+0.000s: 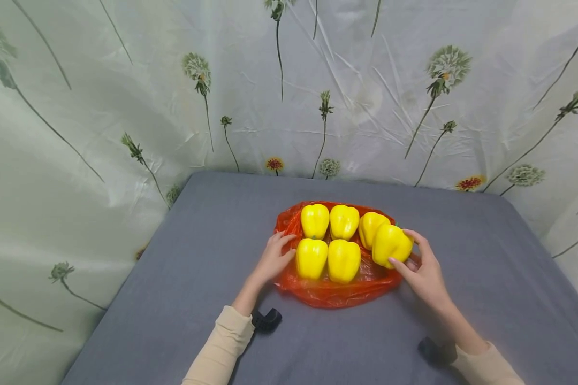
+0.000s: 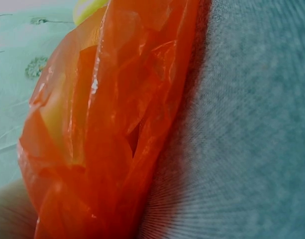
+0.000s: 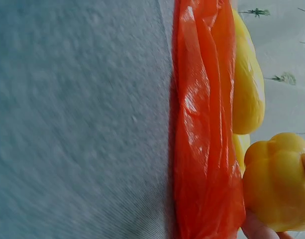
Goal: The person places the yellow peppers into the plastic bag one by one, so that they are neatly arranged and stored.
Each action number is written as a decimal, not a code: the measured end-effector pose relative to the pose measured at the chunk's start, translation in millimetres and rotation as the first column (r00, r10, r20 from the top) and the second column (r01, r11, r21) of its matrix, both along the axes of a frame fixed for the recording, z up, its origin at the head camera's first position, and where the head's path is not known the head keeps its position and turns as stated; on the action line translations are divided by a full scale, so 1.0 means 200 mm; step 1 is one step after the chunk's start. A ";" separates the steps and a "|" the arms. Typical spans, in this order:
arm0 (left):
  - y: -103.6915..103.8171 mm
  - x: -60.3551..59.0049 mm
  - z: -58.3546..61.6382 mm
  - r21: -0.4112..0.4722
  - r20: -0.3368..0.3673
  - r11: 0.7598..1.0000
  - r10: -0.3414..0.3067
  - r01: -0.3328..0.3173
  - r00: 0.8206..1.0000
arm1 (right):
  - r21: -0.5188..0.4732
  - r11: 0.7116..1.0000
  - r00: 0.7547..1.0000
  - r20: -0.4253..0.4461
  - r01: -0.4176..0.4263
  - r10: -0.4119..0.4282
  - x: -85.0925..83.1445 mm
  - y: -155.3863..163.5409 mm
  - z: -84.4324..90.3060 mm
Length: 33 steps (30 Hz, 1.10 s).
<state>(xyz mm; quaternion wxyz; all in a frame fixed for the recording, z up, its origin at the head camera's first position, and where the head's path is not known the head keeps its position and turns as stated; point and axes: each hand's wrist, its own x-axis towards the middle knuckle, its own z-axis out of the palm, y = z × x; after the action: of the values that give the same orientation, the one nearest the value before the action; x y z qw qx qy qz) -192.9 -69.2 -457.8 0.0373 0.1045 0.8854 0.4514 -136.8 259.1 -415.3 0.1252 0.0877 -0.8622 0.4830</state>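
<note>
Several yellow bell peppers lie in two rows on an orange plastic bag [image 1: 334,294] spread on the grey table [image 1: 173,299]. My right hand [image 1: 421,267] grips one yellow pepper [image 1: 391,244] at the bag's right end, thumb in front and fingers behind it. That pepper [image 3: 277,186] fills the right wrist view's lower right corner, beside the bag [image 3: 204,129]. My left hand [image 1: 275,255] rests on the bag's left edge with relaxed fingers, next to the front-left pepper [image 1: 311,258]. In the left wrist view the crumpled bag [image 2: 107,134] fills the left half.
A pale curtain printed with dandelions [image 1: 125,96] hangs behind and to the left of the table. Grey cloth [image 2: 252,129] stretches around the bag on all sides. Black wrist straps [image 1: 267,320] show at both cream sleeves.
</note>
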 end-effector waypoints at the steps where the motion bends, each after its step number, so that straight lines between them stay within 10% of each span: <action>1: 0.00 0.00 0.00 0.008 -0.003 1.000 0.003 -0.003 1.000 | -0.001 1.000 1.000 0.005 0.000 0.000 0.00 0.00 0.00; 23: 0.02 0.01 0.04 0.036 0.001 0.998 0.057 -0.057 0.998 | 0.158 0.987 0.999 0.028 -0.036 0.032 0.08 -0.04 -0.09; 33: 0.03 0.01 0.04 0.043 -0.014 0.997 0.063 -0.062 0.998 | 0.204 0.964 0.974 0.184 -0.171 0.133 0.07 0.00 -0.07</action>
<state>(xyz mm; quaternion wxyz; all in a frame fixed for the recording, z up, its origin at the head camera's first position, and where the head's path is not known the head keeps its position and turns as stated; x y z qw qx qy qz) -190.5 -63.5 -449.6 0.0142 0.0809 0.8786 0.4705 -123.7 259.1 -430.1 0.0037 0.1257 -0.9081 0.3993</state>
